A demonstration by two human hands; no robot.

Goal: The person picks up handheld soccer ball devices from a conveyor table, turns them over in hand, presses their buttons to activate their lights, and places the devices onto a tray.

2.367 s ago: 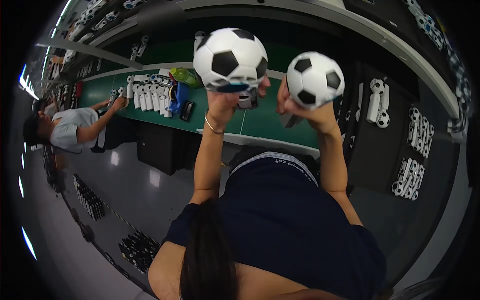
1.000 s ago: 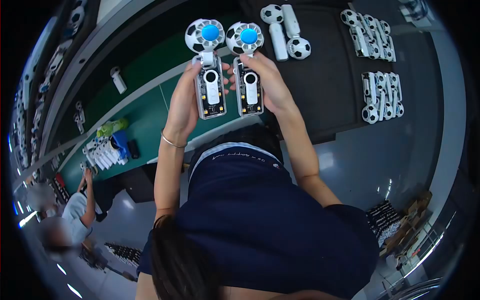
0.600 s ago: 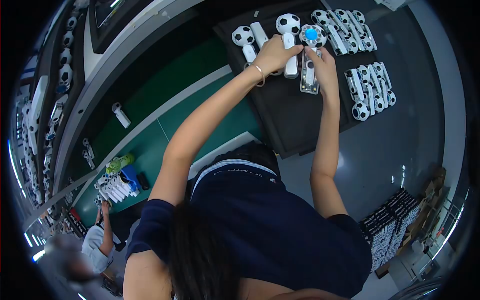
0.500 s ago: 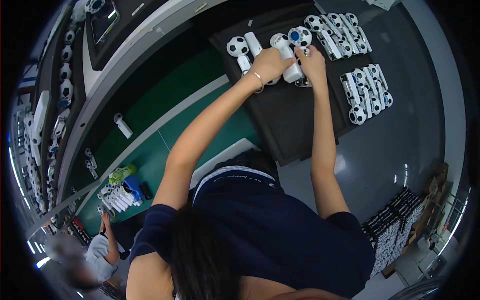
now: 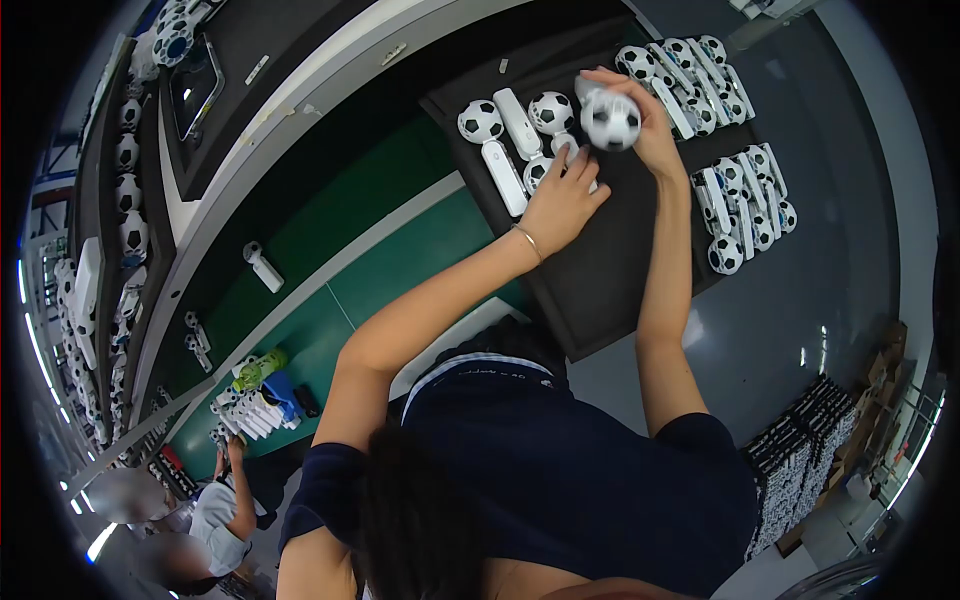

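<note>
On the black tray lie several white units with soccer-ball heads, one of them a ball unit at the left end of the row. My left hand, a bracelet at its wrist, rests over a white unit in that row, its fingers apart and partly over the handle. Above the tray, my right hand grips another soccer-ball unit. The ball is slightly blurred and faces the camera; its handle is mostly hidden behind the fingers.
Grouped ball units lie at the tray's right side. To the left is a green bench with a blue object, a green bottle and a row of white units. Another person works there. Stacked items stand lower right.
My left hand has loosened its fingers over the unit set down in the row. My right hand has lifted and turned the other unit, so its ball now shows instead of the blue disc.
</note>
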